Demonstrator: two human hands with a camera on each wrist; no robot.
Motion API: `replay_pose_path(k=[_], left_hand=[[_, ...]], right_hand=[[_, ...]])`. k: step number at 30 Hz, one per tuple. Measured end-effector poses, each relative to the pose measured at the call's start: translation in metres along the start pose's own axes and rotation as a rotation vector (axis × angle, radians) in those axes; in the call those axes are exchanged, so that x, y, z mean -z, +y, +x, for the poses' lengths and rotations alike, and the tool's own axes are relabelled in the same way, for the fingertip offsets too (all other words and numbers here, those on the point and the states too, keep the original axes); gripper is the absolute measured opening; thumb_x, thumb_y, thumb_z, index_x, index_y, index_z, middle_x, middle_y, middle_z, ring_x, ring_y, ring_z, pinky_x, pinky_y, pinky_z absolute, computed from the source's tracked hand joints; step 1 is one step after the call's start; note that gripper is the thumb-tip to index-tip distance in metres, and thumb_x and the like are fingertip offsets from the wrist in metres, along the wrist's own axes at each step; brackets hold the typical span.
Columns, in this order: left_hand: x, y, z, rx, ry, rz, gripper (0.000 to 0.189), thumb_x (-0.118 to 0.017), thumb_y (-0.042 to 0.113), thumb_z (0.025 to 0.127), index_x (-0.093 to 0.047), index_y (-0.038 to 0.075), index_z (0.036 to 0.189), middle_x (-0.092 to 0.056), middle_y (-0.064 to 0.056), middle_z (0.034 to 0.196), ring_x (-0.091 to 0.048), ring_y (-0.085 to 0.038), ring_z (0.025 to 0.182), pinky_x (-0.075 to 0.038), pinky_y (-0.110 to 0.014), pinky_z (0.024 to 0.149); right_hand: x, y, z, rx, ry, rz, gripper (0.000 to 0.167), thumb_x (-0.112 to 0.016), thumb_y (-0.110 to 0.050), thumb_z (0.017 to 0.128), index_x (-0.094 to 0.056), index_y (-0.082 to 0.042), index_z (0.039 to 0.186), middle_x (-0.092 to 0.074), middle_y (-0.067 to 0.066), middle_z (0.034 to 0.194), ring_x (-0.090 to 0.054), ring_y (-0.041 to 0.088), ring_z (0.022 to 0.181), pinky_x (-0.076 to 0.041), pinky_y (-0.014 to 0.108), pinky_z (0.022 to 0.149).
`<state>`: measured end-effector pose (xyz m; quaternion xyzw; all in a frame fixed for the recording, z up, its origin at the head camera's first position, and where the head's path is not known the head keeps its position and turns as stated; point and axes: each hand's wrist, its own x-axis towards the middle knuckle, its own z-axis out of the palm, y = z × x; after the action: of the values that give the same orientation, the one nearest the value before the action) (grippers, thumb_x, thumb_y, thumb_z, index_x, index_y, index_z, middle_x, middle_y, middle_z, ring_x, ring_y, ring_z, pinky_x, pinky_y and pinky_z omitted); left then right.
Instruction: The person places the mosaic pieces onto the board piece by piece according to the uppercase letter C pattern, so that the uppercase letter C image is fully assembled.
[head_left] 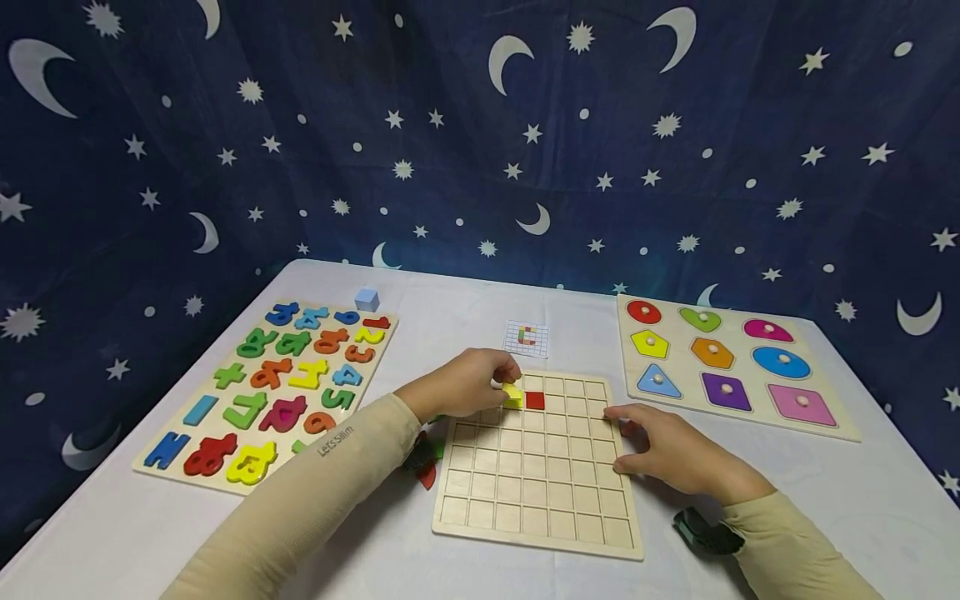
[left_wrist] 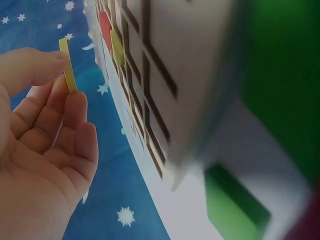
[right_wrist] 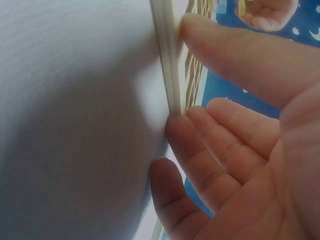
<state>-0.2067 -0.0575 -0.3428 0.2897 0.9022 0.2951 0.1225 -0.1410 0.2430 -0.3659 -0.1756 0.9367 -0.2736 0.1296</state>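
Observation:
In the head view, my left hand (head_left: pixel 467 385) is over the far left part of a wooden grid board (head_left: pixel 536 492). Thumb and fingers pinch a thin yellow tile (left_wrist: pixel 68 67), seen edge-on in the left wrist view. A red tile (head_left: pixel 535 401) lies in a far-row square, with another yellow tile (left_wrist: pixel 117 47) beside it on the board. My right hand (head_left: pixel 671 450) rests at the board's right edge. Its thumb and fingertips touch that edge in the right wrist view, fingers loosely bent.
Beyond the board lies a small pattern card (head_left: pixel 527 337). A number puzzle (head_left: pixel 247 400) is at left, with a light blue cube (head_left: pixel 367 300) behind it. At right lies a shape puzzle (head_left: pixel 738 367). Green and red pieces (head_left: pixel 426 475) sit left of the board, partly hidden by my left arm.

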Motion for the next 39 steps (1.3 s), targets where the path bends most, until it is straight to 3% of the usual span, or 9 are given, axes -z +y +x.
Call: replay_pose_path(k=[9,19,26,39], left_hand=[[-0.011,0.014,0.017,-0.069,-0.018,0.016,0.022,-0.071,0.001,0.089,-0.065,0.003,0.111,-0.064,0.001,0.101,-0.060,-0.015,0.099,-0.048,-0.025,0.089],[-0.022,0.024,0.031,-0.076,-0.020,0.005,0.023,-0.073,0.005,0.090,-0.066,0.004,0.112,-0.065,0.002,0.101,-0.061,-0.012,0.099,-0.047,-0.023,0.089],[-0.027,0.026,0.039,-0.078,-0.031,0.003,0.021,-0.075,0.005,0.088,-0.065,0.007,0.106,-0.062,0.003,0.095,-0.057,-0.009,0.089,-0.046,-0.020,0.082],[-0.029,0.028,0.049,-0.047,-0.090,0.089,0.018,-0.075,0.004,0.088,-0.062,0.011,0.098,-0.058,0.005,0.085,-0.053,-0.009,0.081,-0.043,-0.019,0.076]], right_hand=[[0.000,0.001,0.001,-0.005,-0.001,0.000,0.070,-0.085,-0.026,0.081,-0.054,-0.002,0.139,-0.058,0.014,0.132,-0.056,0.032,0.115,-0.042,0.057,0.101],[-0.001,0.002,0.000,0.005,-0.007,0.007,0.070,-0.084,-0.027,0.081,-0.054,-0.002,0.139,-0.057,0.014,0.135,-0.056,0.033,0.118,-0.041,0.056,0.102],[-0.001,0.002,0.001,0.010,-0.008,0.011,0.070,-0.084,-0.027,0.082,-0.054,-0.001,0.139,-0.057,0.015,0.136,-0.056,0.033,0.118,-0.041,0.056,0.103],[0.000,0.003,0.001,0.000,-0.003,-0.010,0.070,-0.084,-0.028,0.082,-0.054,-0.003,0.140,-0.058,0.014,0.134,-0.056,0.032,0.117,-0.040,0.056,0.103]])
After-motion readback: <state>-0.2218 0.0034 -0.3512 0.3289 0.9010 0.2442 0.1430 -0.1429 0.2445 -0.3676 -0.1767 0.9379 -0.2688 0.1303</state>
